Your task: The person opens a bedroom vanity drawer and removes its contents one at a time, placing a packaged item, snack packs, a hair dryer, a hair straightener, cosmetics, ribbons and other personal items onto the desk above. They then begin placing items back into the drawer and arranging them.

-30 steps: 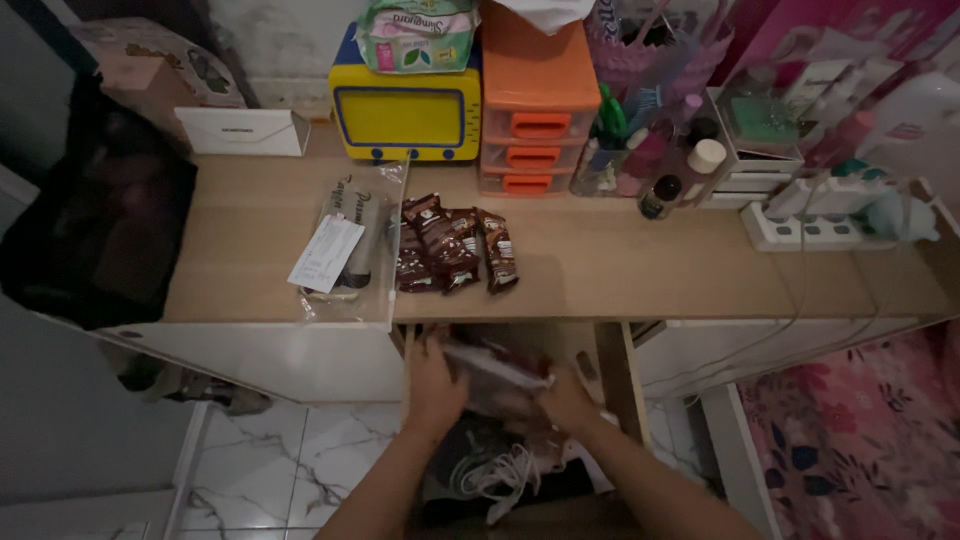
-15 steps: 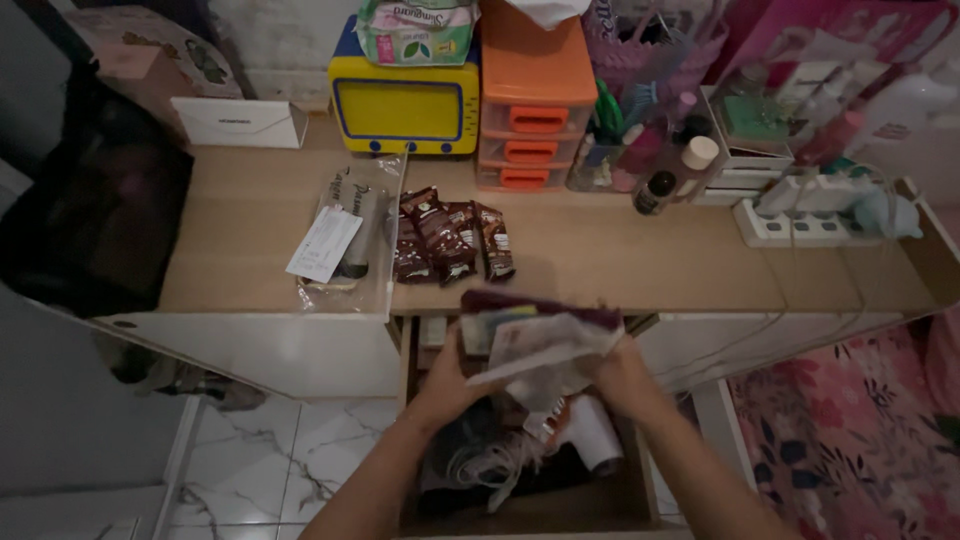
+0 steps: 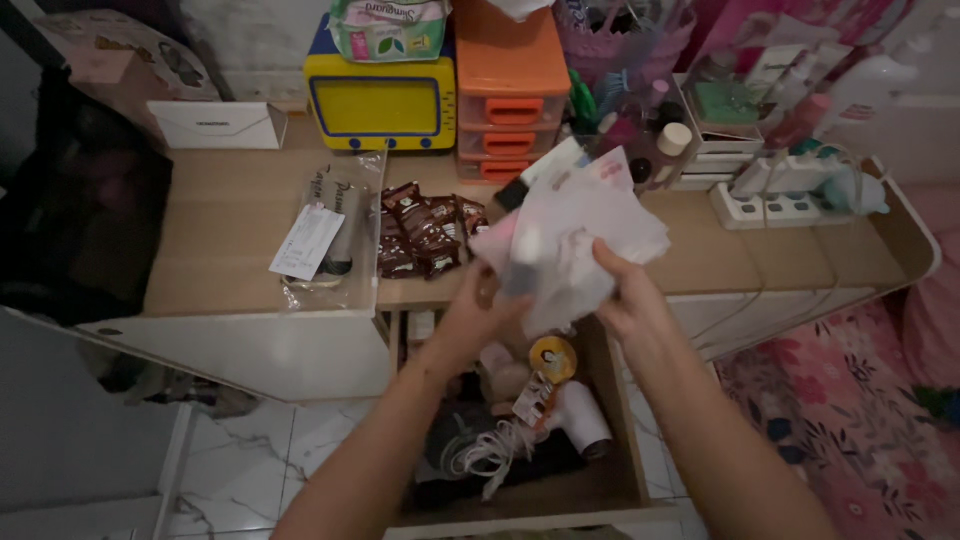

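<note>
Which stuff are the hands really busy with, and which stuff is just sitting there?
Busy with:
- left hand and right hand, both gripping the bundle of pale packets
- open drawer right below them

Just sitting there:
- brown sachets on the desk
- clear bag with a white tag
- yellow box
- orange mini drawers
- white power strip

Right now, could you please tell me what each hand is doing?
Left hand: closed on the bundle of pale packets, from below.
Right hand: closed on the same bundle, fingers gripping its right side.
</note>
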Demonstrator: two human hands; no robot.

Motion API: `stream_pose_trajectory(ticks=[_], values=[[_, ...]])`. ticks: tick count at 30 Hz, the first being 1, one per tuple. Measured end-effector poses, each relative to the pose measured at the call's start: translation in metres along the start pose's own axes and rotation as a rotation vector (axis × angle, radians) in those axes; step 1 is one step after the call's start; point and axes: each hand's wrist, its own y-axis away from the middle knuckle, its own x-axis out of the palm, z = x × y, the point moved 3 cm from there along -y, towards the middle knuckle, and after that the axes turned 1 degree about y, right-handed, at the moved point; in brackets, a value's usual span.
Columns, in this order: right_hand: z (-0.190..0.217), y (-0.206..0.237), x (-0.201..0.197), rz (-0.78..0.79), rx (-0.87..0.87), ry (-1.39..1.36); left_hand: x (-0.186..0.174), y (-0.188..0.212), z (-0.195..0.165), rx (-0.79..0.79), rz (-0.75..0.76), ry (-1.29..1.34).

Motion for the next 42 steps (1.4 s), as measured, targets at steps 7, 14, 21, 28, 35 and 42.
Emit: stream_pose_trajectory(ticks=[7,14,21,28,35,42], values=[[-0.012,-0.059,-0.005,0.008,-0.091,-0.328,0.001,-0.068,-0.037,0.357,-0.188,-0.528],[-0.018,-0.065,-0.004,-0.049,-0.103,-0.422,-0.005,-0.094,-0.017,0.379,-0.243,-0.624],[-0.031,-0.056,-0.004,-0.018,-0.059,-0.333,-0.005,-0.082,-0.030,0.377,-0.299,-0.779],[-0.039,-0.058,-0.004,-0.068,0.014,-0.274,-0.005,-0.067,-0.054,0.518,-0.382,-0.719],[-0.033,-0.047,-0.019,0.324,0.212,0.115,0.009,-0.025,-0.085,0.471,-0.295,-1.013],[-0.060,0.005,-0.040,0.312,0.469,0.732,-0.005,0.041,-0.057,0.572,0.100,-1.077]])
